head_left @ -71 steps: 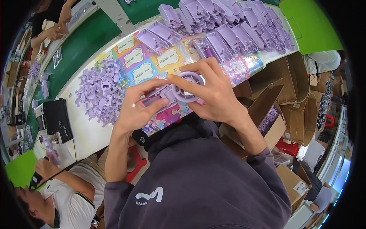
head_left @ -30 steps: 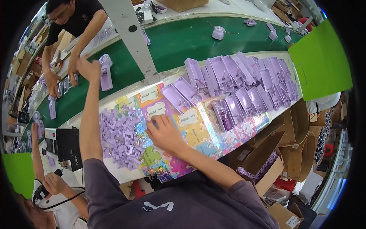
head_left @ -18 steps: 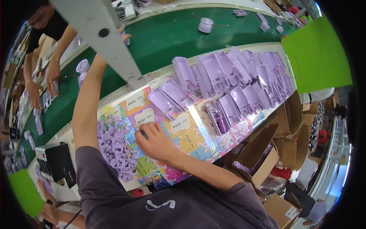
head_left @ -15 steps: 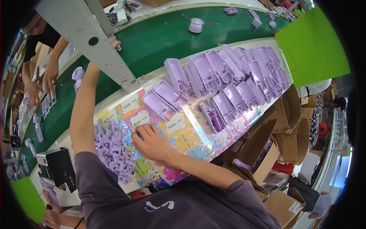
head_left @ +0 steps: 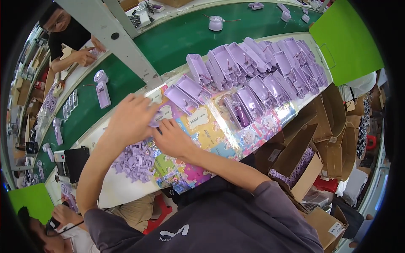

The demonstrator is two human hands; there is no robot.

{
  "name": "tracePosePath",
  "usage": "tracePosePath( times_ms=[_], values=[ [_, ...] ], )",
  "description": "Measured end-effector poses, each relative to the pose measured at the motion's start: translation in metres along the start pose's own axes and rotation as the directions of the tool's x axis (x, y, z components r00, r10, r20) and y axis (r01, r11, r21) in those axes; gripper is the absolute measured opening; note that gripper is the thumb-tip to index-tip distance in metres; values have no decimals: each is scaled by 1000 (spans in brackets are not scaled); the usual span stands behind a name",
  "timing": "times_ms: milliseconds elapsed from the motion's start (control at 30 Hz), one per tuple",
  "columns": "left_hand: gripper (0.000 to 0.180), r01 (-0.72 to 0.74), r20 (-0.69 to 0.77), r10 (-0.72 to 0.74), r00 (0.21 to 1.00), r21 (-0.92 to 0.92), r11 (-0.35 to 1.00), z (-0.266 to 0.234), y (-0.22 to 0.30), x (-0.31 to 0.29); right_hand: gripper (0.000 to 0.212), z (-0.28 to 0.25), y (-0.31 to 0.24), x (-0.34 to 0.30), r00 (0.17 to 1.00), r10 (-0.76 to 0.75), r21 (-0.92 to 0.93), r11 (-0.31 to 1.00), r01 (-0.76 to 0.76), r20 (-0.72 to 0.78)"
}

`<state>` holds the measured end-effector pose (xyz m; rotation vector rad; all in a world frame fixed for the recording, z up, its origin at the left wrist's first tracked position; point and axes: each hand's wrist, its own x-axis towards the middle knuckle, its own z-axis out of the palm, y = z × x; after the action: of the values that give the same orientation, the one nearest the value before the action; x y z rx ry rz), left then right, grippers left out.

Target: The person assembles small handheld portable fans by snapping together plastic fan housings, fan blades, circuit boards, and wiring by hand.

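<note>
Over the sticker-covered worktop, my left hand reaches in from the left, blurred by motion. A lilac plastic part shows at its fingertips, mostly covered, so its exact shape is hidden. Close beside it, my right hand has bent fingers closed at the lower edge of the same part. Below both hands lies a heap of small lilac plastic pieces. Just beyond my right hand stand two lilac trough-shaped housings, with rows of similar housings to the right.
A green conveyor belt curves past the far side, carrying lilac fan parts. A pale metal post rises at the far left. Cardboard boxes stand to the right. Co-workers' hands work across the belt; another person sits lower left.
My left hand has come back from the belt beyond the post to meet my right hand, with a lilac part at its fingers. My right hand has stayed over the worktop. The view has shifted slightly.
</note>
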<state>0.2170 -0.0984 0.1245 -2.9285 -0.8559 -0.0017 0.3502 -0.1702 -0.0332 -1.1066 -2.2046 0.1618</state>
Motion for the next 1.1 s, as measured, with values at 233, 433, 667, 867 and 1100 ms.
tracePosePath(
  times_ms=[233, 433, 667, 867, 1100],
  values=[
    [45, -214, -47, 217, 975, 60, 975, 17, 16, 98, 23, 1, -3, -3, 985, -37, 27, 999, 42, -170],
    [54, -400, 152, 401, 903, -38, 916, 16, 7, 165, 27, -6, 0, -9, 999, -8, 48, 999, 10, -39],
    [29, -113, -202, 114, 973, 17, 993, 34, -57, 310, 26, -12, -1, -5, 996, 24, 149, 989, -11, -86],
    [46, 274, -461, -374, 805, -270, 923, 127, -84, 371, 34, 5, 4, -6, 993, -29, 234, 971, 54, -113],
    [22, 266, -171, -347, 922, -370, 890, 148, -108, 380, 32, -14, 5, -1, 991, 21, 318, 948, 23, -135]
  ],
)
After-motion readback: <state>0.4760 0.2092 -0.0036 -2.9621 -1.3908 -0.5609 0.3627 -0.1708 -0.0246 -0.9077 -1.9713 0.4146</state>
